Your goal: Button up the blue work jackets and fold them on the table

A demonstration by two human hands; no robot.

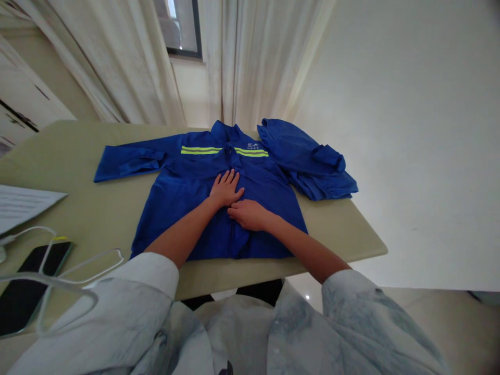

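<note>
On the table (351, 237): blue jacket (191, 177) laid out flat, both hands at its front

Jacket is face up, collar (219, 128) at the far side, hem (253, 254) nr the table's close edge. L hand (225, 190) lies palm down mid-chest, a bit L of the placket (232, 239), fingers spread & pointing away from the body, thumb out toward the R. R hand (250, 214) sits just beside it, closer to the hem, knuckles up, fingers curled in & pressed tog. at the placket, thumb tucked nr them. Can't tell if those fingertips pinch cloth or only rest on it.

Across the chest: yellow-green stripes (252, 152), one each side of the placket, w/ a small pale logo (253, 146) above the R one; lettering too small to read. L-side sleeve (135, 156) stretches out over the tabletop, creased nr the middle. On the R, the other sleeve (300, 151) bends over a folded blue pile (326, 187), same colour, so the border btwn them is hard to make out.

Far L of table: printed paper (23, 203), text illegible; dark phone (23, 301) closer in, w/ white cable (47, 278) looping over it. Behind: pale curtains (265, 62), a dark-framed window (179, 26) btwn them, & plain white wall (410, 130) to the R. Person wears a pale mottled shirt (238, 328), forearms bare.
</note>
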